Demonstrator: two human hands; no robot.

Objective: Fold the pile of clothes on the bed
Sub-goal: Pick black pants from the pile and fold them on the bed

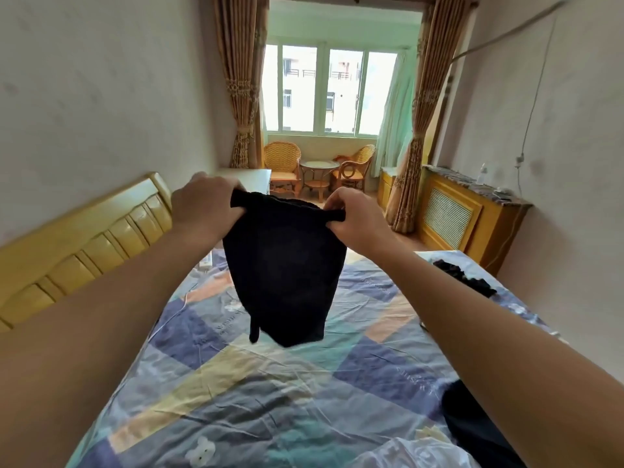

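Both hands pinch a black garment's [285,265] top corners, left hand [202,207] at nine o'clock, right hand [351,214] at three. It hangs lengthwise toward six, clear of the bed [270,400], equally near both.

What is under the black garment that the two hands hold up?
Under the black garment, which hangs in the air, lies the patchwork bedsheet. The left hand and right hand grip its top corners. The part of the bed behind the cloth is hidden.
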